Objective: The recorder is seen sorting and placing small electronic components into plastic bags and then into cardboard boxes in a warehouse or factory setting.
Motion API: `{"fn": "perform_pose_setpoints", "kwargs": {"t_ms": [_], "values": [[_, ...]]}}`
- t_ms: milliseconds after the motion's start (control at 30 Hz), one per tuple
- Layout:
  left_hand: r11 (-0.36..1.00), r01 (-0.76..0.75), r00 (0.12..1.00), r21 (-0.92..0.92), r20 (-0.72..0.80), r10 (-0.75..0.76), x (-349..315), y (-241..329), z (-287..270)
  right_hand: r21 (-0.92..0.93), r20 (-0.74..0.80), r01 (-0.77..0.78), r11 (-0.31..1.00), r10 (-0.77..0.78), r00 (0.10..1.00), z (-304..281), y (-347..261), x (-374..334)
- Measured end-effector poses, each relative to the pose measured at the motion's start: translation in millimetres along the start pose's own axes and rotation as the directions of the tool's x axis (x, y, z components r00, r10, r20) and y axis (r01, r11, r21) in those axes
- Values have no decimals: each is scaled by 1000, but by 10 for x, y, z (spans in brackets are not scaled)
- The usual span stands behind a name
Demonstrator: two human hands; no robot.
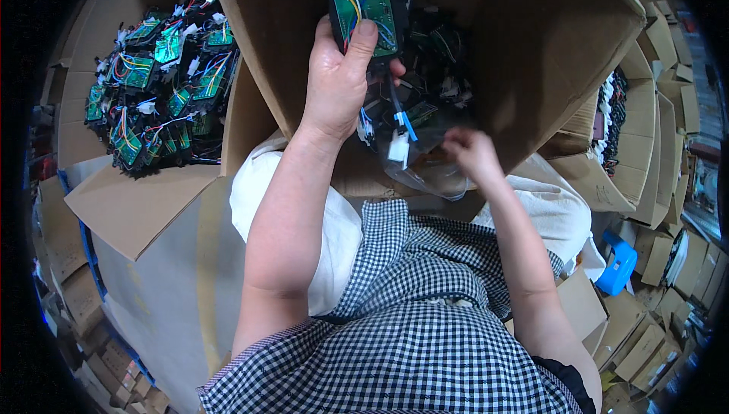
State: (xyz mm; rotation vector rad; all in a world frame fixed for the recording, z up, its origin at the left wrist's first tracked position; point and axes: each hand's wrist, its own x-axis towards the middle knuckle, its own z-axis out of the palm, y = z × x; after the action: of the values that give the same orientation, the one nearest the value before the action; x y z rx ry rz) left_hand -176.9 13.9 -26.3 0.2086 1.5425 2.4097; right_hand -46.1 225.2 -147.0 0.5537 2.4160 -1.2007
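My left hand (334, 91) grips a circuit board module (373, 5), a green board with coloured wires in a black housing. The thumb presses on the board's face and the fingers wrap behind it. From its lower end hangs a cable with a white connector (398, 148) and some blue wire. A clear plastic bag (425, 180) lies around and below the connector. My right hand (474, 154) is beside that bag, smeared by motion, so its fingers and any hold on the plastic are unclear. More dark modules (440, 42) lie deep in the box beyond.
In front of me stands a large open cardboard box (562, 57). On the left, another carton (144, 201) holds a heap of wired green boards (137, 72). Further boxes (607, 178) stand at right, near a blue plastic object (616, 263). White cloth (262, 186) covers my lap's sides.
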Motion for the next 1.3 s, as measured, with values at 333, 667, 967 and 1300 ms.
{"fn": "perform_pose_setpoints", "kwargs": {"t_ms": [333,667,967,1300], "values": [[974,170,985,148,15,-174,11,-89,42,-684,-68,59,728,-144,987,632,782,186],[944,287,950,160,82,-303,-82,-85,23,-283,-283,0,959,-84,956,125,333,-151],[940,340,939,13,56,-340,-657,-111,6,389,-277,89,917,24,961,92,279,-358],[802,538,841,-258,228,-491,-1572,-252,365,708,-246,311,635,-192,950,-59,-375,-1051]]}}
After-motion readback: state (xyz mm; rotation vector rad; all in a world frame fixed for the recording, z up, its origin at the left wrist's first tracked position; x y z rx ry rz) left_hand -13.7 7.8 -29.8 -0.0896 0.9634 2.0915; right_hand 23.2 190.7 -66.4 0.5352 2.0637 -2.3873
